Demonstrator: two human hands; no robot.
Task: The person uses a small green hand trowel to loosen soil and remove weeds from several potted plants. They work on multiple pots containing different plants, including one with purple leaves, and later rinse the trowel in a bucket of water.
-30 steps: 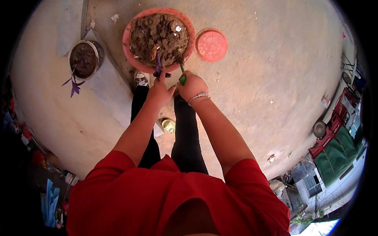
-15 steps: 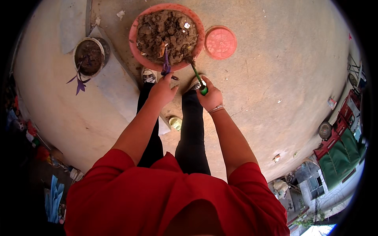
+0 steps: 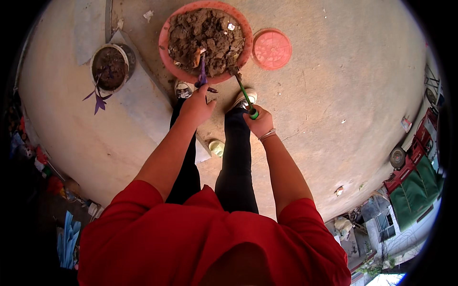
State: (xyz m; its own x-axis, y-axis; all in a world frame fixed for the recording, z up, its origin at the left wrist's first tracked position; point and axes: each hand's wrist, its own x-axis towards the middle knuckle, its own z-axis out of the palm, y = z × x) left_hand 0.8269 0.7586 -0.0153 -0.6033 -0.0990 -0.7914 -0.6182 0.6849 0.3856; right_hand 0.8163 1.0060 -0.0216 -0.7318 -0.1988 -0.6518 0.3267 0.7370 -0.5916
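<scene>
My left hand (image 3: 198,106) is closed around a purple-leaved plant cutting (image 3: 202,74), whose upper end reaches over the near rim of a pink round basin (image 3: 247,44). Dark, clumpy soil (image 3: 206,35) is heaped in the basin. To the right, my right hand (image 3: 260,121) grips a small garden tool (image 3: 245,96) by its green handle. Soil cakes the tool's far end, which sits at the basin's near right rim; its exact shape is hard to make out.
Beside the basin lies a pink round lid or dish (image 3: 272,49). On the left stands a pot of soil (image 3: 110,69) with a purple plant (image 3: 99,101) drooping over its edge. A pale green object (image 3: 216,148) rests on the concrete floor (image 3: 315,114) between my legs.
My right hand and the garden tool have drawn back slightly toward me from the basin. My left hand still holds the plant in about the same spot. The whole view has shifted a little.
</scene>
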